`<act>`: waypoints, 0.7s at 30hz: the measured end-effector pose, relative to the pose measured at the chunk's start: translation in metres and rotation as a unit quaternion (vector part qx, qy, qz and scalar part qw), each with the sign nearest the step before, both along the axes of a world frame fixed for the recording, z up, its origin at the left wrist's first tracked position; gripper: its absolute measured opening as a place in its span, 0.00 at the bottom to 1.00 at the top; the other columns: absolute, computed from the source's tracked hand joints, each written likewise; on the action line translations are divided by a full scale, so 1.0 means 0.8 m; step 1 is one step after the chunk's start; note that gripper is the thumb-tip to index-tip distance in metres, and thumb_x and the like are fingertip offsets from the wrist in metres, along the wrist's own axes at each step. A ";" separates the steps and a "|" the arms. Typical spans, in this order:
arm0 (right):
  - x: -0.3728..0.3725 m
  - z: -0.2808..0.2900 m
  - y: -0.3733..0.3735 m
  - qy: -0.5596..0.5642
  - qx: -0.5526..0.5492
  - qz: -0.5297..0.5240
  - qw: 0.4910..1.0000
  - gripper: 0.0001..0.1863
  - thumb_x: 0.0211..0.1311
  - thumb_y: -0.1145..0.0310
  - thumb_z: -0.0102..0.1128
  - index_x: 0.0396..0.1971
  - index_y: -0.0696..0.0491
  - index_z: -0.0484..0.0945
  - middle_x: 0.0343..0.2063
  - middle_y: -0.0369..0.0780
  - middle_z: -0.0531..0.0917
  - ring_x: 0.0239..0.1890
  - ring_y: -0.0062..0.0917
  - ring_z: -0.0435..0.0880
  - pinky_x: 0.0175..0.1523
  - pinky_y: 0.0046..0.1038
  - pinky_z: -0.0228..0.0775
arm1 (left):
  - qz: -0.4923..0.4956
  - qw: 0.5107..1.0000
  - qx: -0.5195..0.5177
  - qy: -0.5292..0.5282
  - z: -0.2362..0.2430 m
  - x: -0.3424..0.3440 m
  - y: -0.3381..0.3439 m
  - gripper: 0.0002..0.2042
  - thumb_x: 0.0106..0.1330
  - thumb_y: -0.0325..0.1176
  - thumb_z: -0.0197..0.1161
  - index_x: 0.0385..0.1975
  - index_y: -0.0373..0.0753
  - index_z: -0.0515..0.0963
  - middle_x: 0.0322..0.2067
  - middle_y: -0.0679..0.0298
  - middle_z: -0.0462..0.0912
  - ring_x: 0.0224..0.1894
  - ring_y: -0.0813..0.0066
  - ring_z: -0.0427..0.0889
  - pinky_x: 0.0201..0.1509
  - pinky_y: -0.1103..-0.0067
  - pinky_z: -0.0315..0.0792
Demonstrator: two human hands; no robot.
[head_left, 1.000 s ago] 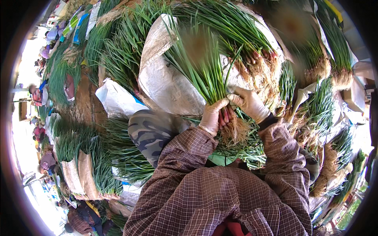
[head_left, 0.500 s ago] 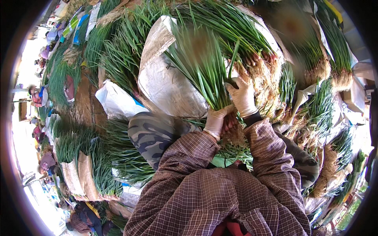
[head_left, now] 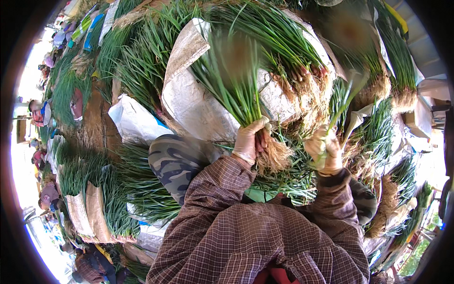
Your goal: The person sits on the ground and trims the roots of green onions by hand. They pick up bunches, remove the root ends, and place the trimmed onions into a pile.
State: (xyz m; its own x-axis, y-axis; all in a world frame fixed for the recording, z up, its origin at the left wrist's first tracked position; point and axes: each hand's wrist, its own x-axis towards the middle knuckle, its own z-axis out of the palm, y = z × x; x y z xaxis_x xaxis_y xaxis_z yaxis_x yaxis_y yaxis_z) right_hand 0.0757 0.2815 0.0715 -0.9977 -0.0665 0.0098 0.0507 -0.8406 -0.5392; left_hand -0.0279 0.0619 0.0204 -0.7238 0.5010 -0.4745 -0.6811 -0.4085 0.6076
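Observation:
My left hand [head_left: 248, 142], in a pale glove, grips a bunch of spring onions [head_left: 247, 105] just above the roots. Its green leaves fan up and away over a white woven sack [head_left: 196, 106], while the shaggy tan roots hang to the right of my fist. Well to the right, my gloved right hand [head_left: 324, 147] is closed around a loose, limp green leaf [head_left: 341, 108]. The leaf sticks up from the fist, blurred by motion. More spring onions [head_left: 279, 40] lie on the sack's far side, reddish bulbs and roots toward me.
Loose green trimmings [head_left: 295, 182] lie below my hands. My camouflage-clad knee [head_left: 177, 161] is beside the left forearm. Bundled spring onions [head_left: 373, 128] and root clumps line the right; further bunches [head_left: 90, 170] and a white bag [head_left: 137, 118] lie left. Other people are at the far left.
My right hand has left the bunch and moved right, carrying a green leaf. The left hand still holds the bunch and has shifted slightly left.

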 end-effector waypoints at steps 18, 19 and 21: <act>-0.172 -0.085 0.014 -0.103 0.763 -0.145 0.622 0.10 0.58 0.62 0.64 0.32 0.53 0.82 0.29 0.42 0.84 0.30 0.29 0.83 0.39 0.29 0.77 | 0.025 0.983 0.177 -0.052 -0.008 -0.012 0.000 0.19 0.69 0.35 0.58 0.54 0.32 0.67 0.31 0.62 0.79 0.28 0.65 0.83 0.30 0.73 0.80; -0.166 -0.073 0.015 -0.092 0.760 -0.152 0.626 0.11 0.58 0.62 0.65 0.33 0.54 0.82 0.28 0.42 0.84 0.29 0.28 0.83 0.39 0.28 0.76 | 0.007 0.981 0.190 -0.045 -0.010 -0.015 0.001 0.19 0.69 0.36 0.58 0.54 0.32 0.68 0.32 0.62 0.79 0.28 0.65 0.83 0.30 0.73 0.80; -0.166 -0.066 0.002 -0.128 0.767 -0.141 0.613 0.16 0.60 0.55 0.64 0.38 0.53 0.82 0.30 0.44 0.85 0.31 0.30 0.84 0.39 0.29 0.77 | -0.004 0.983 0.180 -0.033 -0.010 -0.012 0.003 0.19 0.69 0.37 0.58 0.54 0.32 0.69 0.33 0.62 0.79 0.29 0.66 0.83 0.32 0.73 0.81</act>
